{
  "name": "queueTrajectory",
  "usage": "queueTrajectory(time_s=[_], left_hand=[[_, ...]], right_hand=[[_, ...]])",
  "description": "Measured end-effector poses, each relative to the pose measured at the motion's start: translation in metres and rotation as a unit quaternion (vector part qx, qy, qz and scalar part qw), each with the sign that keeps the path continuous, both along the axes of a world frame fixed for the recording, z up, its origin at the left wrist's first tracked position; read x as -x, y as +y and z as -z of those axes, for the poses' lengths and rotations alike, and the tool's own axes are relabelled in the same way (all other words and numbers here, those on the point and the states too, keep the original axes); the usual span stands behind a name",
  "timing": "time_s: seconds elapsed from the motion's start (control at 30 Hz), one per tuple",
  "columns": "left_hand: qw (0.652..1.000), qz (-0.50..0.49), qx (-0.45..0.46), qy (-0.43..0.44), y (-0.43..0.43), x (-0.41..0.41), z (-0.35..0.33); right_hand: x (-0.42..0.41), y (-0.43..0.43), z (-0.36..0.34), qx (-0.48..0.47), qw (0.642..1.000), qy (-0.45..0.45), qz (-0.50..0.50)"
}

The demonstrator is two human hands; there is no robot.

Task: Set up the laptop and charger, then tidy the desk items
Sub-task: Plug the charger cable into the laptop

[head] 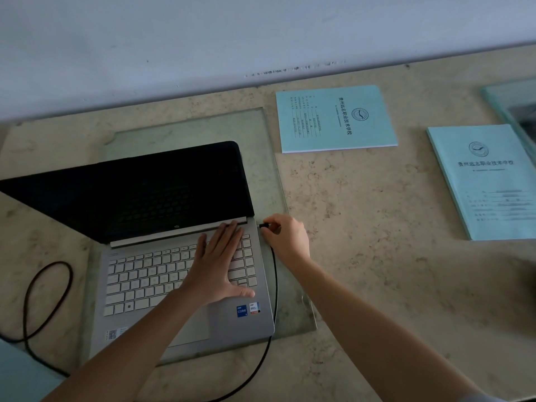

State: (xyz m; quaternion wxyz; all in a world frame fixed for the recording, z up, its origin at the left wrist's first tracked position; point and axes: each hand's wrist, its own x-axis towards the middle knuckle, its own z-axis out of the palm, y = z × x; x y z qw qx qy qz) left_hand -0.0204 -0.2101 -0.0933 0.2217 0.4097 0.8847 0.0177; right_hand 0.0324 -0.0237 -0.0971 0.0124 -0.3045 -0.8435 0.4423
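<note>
A silver laptop [139,285] stands open on a glass sheet [203,129], its screen [139,192] dark. My left hand [220,262] lies flat, fingers spread, on the right side of the keyboard. My right hand [285,237] pinches the black charger plug [263,225] right at the laptop's right edge near the hinge. The black charger cable [274,285] runs from the plug down along the laptop's right side and under my arms. A loop of the same cable [48,300] lies left of the laptop.
Two light blue booklets lie on the marble desk: one [333,118] behind the laptop's right side, one [490,181] at the far right. Another glass pane [513,103] sits at the right edge. A white wall [203,39] borders the desk's back.
</note>
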Motion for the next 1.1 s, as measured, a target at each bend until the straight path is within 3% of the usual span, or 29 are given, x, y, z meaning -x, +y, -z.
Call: queueTrajectory(time_s=[0.27,1.1], left_hand=[[1.0,-0.005,-0.017,-0.01,0.0,0.0,0.0],[0.998,-0.043,-0.038,0.004,-0.004,-0.024,-0.003]], right_hand=[[0.0,-0.004,0.001,0.009,0.999,-0.005,0.032],[-0.004,-0.007,-0.007,-0.029,0.996,-0.065,-0.058]])
